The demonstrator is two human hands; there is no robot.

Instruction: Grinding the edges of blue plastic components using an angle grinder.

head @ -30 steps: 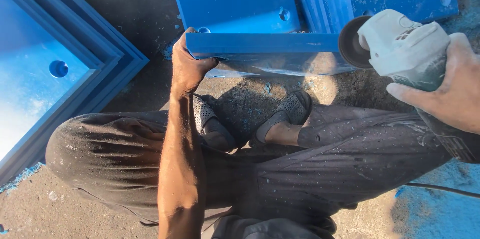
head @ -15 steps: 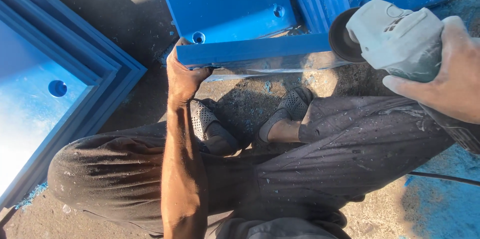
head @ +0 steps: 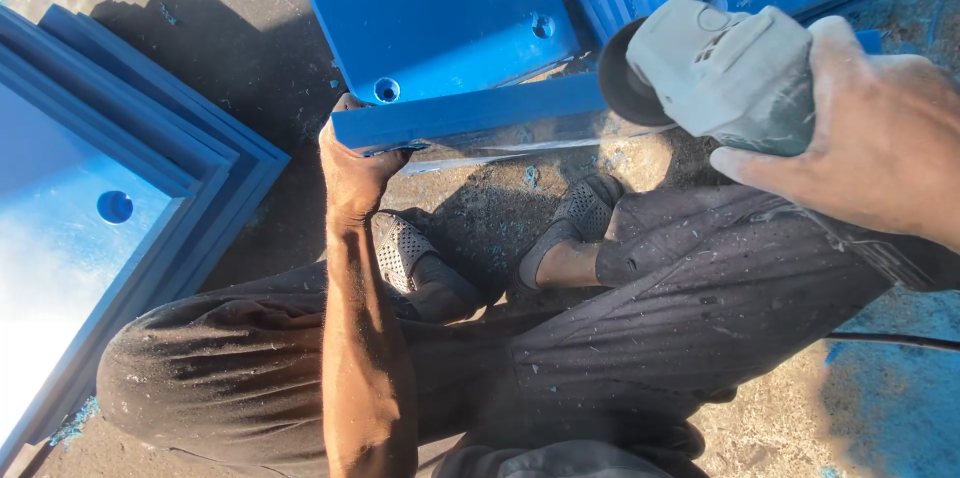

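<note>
- At the far left lies a stack of blue panels (head: pixel 110 188), flat on the ground, stepped edges showing; I count about four layers, and the top one has one round hole.
- The left hand (head: pixel 352 163) is curled shut around the left end of the blue panel (head: pixel 440 18), thumb and fingers wrapped over its near edge. The forearm runs straight up from the bottom of the view, wrist a little bent.
- That panel stands tilted before the person, its near edge facing the camera; two round holes show in its face. More blue panels lie behind it to the right.
- Two feet in grey perforated shoes (head: pixel 400 253) rest on the dusty ground beneath the edge, between knees in dark trousers.
- One grey angle grinder (head: pixel 720 73) sits at the right end of the near edge, its dark disc touching or just beside the panel.
- The right hand (head: pixel 870 138) is closed around the grinder's body from the right, fingers wrapped, knuckles up, arm coming in from the right edge.
</note>
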